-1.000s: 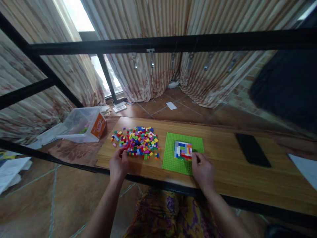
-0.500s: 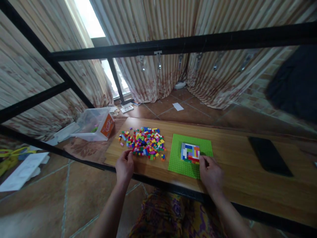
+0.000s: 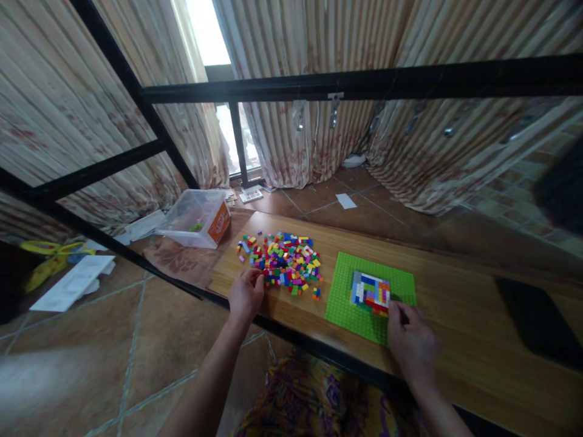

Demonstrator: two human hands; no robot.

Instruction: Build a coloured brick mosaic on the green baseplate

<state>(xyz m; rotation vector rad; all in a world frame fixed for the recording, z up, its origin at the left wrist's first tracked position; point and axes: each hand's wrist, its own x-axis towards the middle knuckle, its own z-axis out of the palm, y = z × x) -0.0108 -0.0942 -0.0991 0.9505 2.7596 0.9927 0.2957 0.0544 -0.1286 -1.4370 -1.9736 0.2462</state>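
At the near edge of a heap of small toy building bricks [image 3: 289, 260], my left hand [image 3: 246, 296] is closed in a pinch, with a red brick [image 3: 265, 272] showing at its fingertips. My right hand [image 3: 413, 343] is closed too, thumb against the curled fingers, touching the right corner of a low multicoloured brick structure [image 3: 365, 292]. Whatever those fingers may hold is hidden. The structure rests on a green studded baseplate [image 3: 342, 303], and the right hand covers the plate's near right corner.
A wooden tabletop [image 3: 460, 315] carries all this, with a dark flat panel [image 3: 537, 318] at its right. Beyond its left end stands a clear plastic box [image 3: 194, 224] with an orange label. A black metal bar [image 3: 291, 86] crosses behind the table, before the curtains.
The whole view has shifted, so everything appears farther right. Both hands keep nearly the same places, the left at the heap and the right at the structure's corner.
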